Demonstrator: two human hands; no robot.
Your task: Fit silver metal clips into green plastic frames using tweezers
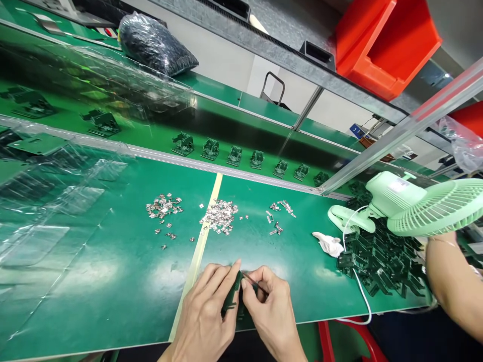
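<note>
My left hand (209, 306) is closed around a dark plastic part (231, 297) at the front edge of the bench, and the fingers cover much of it. In my right hand (272, 306), a thin dark rod-like tool (249, 277) is pinched between thumb and fingers. Its tip meets the top of the plastic part near my left fingertips. Beyond my hands lies a pile of small shiny metal pieces (222, 216), partly on a yellow tape strip (194, 274). A looser cluster of metal pieces (163, 207) is to the left, and a few metal strips (277, 227) lie to the right.
Several dark plastic assemblies (234, 155) stand along the green conveyor belt (151, 133) behind the bench. At right, a light green clip fan (433, 206) stands over heaped dark parts (385, 261), beside a crumpled white tissue (329, 245) and another person's arm (449, 286). Clear plastic trays (41, 241) cover the left side.
</note>
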